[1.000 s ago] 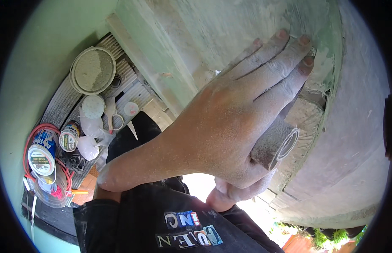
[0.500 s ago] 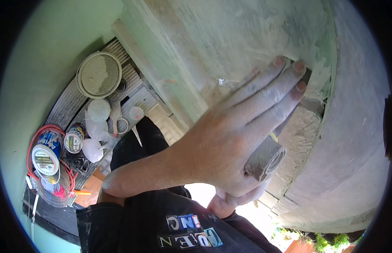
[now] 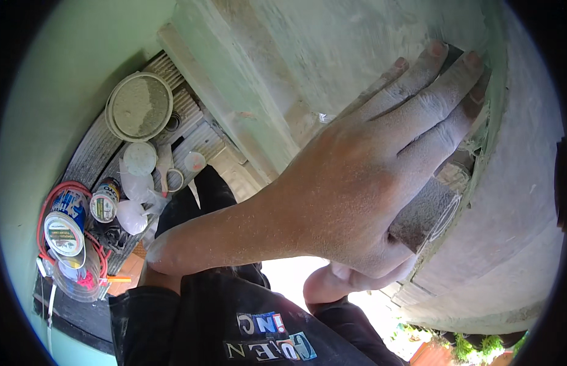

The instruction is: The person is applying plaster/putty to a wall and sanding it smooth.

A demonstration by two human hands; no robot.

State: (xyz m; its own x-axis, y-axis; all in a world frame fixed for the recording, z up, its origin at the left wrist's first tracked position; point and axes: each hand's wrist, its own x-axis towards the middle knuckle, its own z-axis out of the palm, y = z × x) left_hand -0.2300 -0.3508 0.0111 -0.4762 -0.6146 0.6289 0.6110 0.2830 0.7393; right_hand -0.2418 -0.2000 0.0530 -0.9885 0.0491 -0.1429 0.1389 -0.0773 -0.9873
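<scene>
My left hand (image 3: 381,177), coated in pale dust, lies with its fingers stretched out over a piece of sandpaper pressed to the greenish-white plastered surface (image 3: 344,55). A curled, dusty grey end of the sandpaper (image 3: 425,216) sticks out by the thumb side, and a dark strip of it shows at the fingertips. The fingertips reach close to the raised edge beside the curved wall (image 3: 527,165). Below, part of my right hand and forearm (image 3: 329,283) shows; its fingers are mostly hidden behind my left hand.
On a corrugated board (image 3: 91,143) at left stand a bucket (image 3: 139,106) dusted with powder, a small round tub (image 3: 140,158), a paint can (image 3: 67,229), a smaller can (image 3: 105,201) and plastic bags of white powder (image 3: 132,216). A red hose (image 3: 42,222) loops round the paint can.
My left hand has slid up and to the right with the sandpaper, toward the raised edge. My right hand shifts only slightly.
</scene>
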